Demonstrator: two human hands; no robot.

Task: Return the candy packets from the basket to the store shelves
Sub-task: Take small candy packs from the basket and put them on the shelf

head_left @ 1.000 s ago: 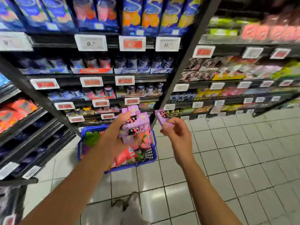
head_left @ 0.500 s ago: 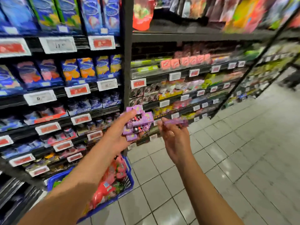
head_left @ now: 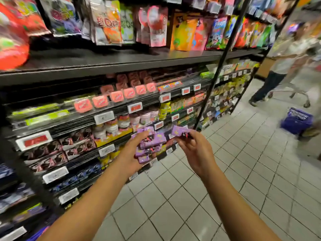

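Currently the tall black metal store shelving, stocked with hanging snack bags above and rows of small candy boxes and tins below, fills the left and centre of the head view, and no purple packet in hand is placed on it yet. Only a sliver of the blue plastic shopping basket shows at the lower left edge; its contents are out of frame, so the number of packets remaining inside cannot be told. The left hand grips a stack of small purple candy packets, fingers curled round it, held just in front of the lower shelves. The right hand pinches a single flat purple candy packet between thumb and fingertips, near the stack but apart from it. Judged from this arrangement, the task stands at an intermediate stage: the purple packets are out of the basket, the matching shelf slot remains to be located, and every held packet remains to be shelved.
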